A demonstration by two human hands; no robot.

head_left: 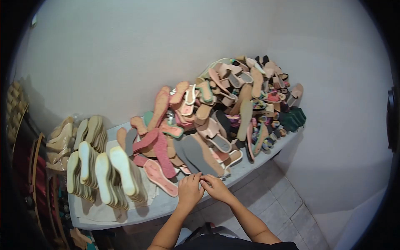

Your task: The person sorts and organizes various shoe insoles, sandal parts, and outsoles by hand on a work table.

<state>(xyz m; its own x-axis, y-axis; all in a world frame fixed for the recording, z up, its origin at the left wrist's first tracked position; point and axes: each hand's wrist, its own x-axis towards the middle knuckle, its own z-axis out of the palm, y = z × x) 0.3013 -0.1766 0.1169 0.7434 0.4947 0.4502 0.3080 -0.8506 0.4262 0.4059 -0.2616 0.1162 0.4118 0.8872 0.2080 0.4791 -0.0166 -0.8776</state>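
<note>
My left hand (190, 191) and my right hand (215, 188) meet at the table's front edge, fingertips together and fingers bent inward. A small dark spot shows between the fingertips, too small to name. Just beyond them lie a large grey shoe sole (192, 155) and a tan sole (210, 160) beside it. Left of my left hand, a pink insole with a pale rim (160, 177) lies slanted, its lower end close to my wrist. Dark pink soles (164, 155) overlap behind it.
Several stacks of pale soles (125, 171) stand at the table's left. A high heap of sandals and insoles (237, 96) covers the right side against the wall. Wrapped tan wedge heels (60, 141) sit at far left. Dark green pieces (293, 118) lie near the right edge.
</note>
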